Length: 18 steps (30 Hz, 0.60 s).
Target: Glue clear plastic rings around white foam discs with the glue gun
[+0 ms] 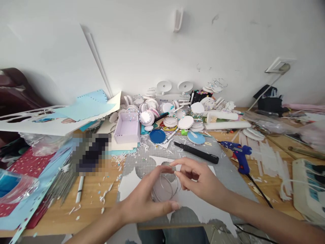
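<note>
My left hand (pixel 143 198) curls around a thin, pale round piece (pixel 163 189) with ring-like edges, thumb at its near side and fingers at its far side. At the far edge of that piece, my right hand (pixel 199 179) has its thumb and forefinger pinched together, close to the left fingertips. Whether it is a see-through disc or loose rings I cannot tell. Beneath both hands lies white sheet (pixel 203 206) with rounded cut-outs, on a grey cutting mat (pixel 233 179). A black utility knife (pixel 198 152) rests just beyond my right hand.
A blue glue gun (pixel 240 154) and a power strip (pixel 304 183) are on the right. Behind the mat stand a lilac box (pixel 127 130), a blue lid (pixel 157 136) and piles of white discs (pixel 186 122). A marker (pixel 80 189) and paper scraps lie left.
</note>
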Each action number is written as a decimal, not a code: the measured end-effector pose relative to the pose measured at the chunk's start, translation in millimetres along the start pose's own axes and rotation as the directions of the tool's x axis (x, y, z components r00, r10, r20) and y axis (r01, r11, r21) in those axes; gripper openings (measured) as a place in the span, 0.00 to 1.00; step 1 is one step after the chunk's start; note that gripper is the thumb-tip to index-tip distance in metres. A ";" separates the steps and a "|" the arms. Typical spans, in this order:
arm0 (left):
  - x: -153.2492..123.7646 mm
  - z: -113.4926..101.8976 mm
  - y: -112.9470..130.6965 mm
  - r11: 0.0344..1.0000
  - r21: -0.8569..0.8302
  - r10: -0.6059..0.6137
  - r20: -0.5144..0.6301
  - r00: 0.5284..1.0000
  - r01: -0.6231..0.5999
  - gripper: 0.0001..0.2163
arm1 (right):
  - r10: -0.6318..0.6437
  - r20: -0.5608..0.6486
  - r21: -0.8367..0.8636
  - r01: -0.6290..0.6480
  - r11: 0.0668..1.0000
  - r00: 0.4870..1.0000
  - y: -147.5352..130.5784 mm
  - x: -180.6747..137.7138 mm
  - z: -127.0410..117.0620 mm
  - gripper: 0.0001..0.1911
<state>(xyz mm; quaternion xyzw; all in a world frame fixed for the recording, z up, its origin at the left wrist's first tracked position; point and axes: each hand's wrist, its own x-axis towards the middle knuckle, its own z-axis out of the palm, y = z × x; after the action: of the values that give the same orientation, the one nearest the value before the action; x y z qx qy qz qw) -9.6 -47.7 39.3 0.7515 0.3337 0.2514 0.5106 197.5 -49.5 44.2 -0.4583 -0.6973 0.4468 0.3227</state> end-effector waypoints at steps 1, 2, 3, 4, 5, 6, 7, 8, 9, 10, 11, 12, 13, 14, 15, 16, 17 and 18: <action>0.1 0.2 2.7 1.000 -0.008 0.011 -0.016 1.000 -0.011 0.25 | -0.012 0.006 -0.002 0.012 1.000 1.000 -3.1 -0.6 1.0 0.11; 0.3 0.0 4.6 1.000 -0.014 0.020 -0.027 0.999 -0.020 0.23 | -0.024 0.013 -0.002 0.024 1.000 1.000 -6.2 -1.0 1.7 0.12; 0.4 -0.5 5.6 0.999 -0.020 0.026 -0.034 0.999 -0.026 0.21 | -0.036 0.020 -0.002 0.036 0.999 0.999 -9.1 -1.1 2.1 0.12; 0.1 -1.2 5.8 0.999 -0.026 0.025 -0.041 0.999 -0.027 0.20 | -0.046 0.028 -0.008 0.046 0.999 0.999 -11.9 -1.0 2.3 0.12; -0.5 -2.0 5.5 0.999 -0.031 0.021 -0.046 0.999 -0.022 0.19 | -0.053 0.036 -0.021 0.054 0.998 0.998 -14.6 -0.7 2.5 0.12; -1.5 -2.7 5.0 0.999 -0.033 0.018 -0.046 0.999 -0.020 0.19 | -0.061 0.039 -0.040 0.062 0.997 0.997 -17.0 -0.2 2.8 0.12; -2.6 -3.2 4.6 0.999 -0.034 0.018 -0.044 0.999 -0.020 0.20 | -0.066 0.041 -0.061 0.069 0.996 0.997 -19.1 0.4 3.3 0.12; -3.7 -3.3 4.4 0.999 -0.033 0.023 -0.037 0.999 -0.024 0.20 | -0.071 0.040 -0.083 0.075 0.994 0.997 -20.7 1.1 4.0 0.11; -4.5 -3.0 4.4 0.999 -0.034 0.029 -0.024 0.999 -0.030 0.20 | -0.075 0.034 -0.101 0.078 0.992 0.997 -21.7 1.7 5.1 0.10; -5.0 -2.2 4.7 0.999 -0.039 0.037 -0.010 0.999 -0.037 0.21 | -0.077 0.026 -0.111 0.080 0.991 0.997 -22.2 2.3 6.4 0.09; -5.0 -0.9 4.9 0.998 -0.050 0.044 0.002 0.999 -0.044 0.21 | -0.078 0.018 -0.116 0.080 0.990 0.997 -22.1 2.9 8.0 0.09; -4.6 0.6 5.0 0.997 -0.066 0.047 0.008 0.999 -0.047 0.21 | -0.078 0.011 -0.119 0.079 0.990 0.997 -21.5 3.5 9.5 0.09; -4.0 2.2 4.7 0.995 -0.085 0.047 0.008 0.999 -0.046 0.20 | -0.080 0.008 -0.123 0.081 0.989 0.997 -20.5 4.2 10.9 0.08; -3.2 3.8 4.0 0.994 -0.102 0.042 0.001 0.999 -0.042 0.18 | -0.088 0.005 -0.131 0.088 0.987 0.996 -19.3 5.0 12.1 0.08; -2.5 5.1 2.9 0.993 -0.115 0.034 -0.011 0.999 -0.035 0.17 | -0.102 0.004 -0.143 0.101 0.985 0.995 -18.1 5.9 12.9 0.08; -1.9 6.1 1.4 0.992 -0.122 0.025 -0.024 0.999 -0.027 0.15 | -0.117 0.002 -0.160 0.116 0.980 0.993 -17.0 7.1 13.2 0.08; -1.5 6.7 -0.2 0.992 -0.126 0.015 -0.031 0.999 -0.018 0.15 | -0.131 -0.001 -0.178 0.129 0.976 0.991 -16.2 8.6 13.3 0.08; -1.3 6.8 -1.7 0.992 -0.128 0.006 -0.033 0.999 -0.010 0.17 | -0.140 -0.007 -0.191 0.136 0.972 0.990 -15.6 10.2 13.0 0.09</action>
<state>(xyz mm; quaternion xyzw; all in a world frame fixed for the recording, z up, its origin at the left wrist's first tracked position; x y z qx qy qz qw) -5.9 -52.3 35.2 0.7142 0.3220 0.2865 0.5515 177.0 -47.1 53.9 -0.4421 -0.7636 0.3498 0.3148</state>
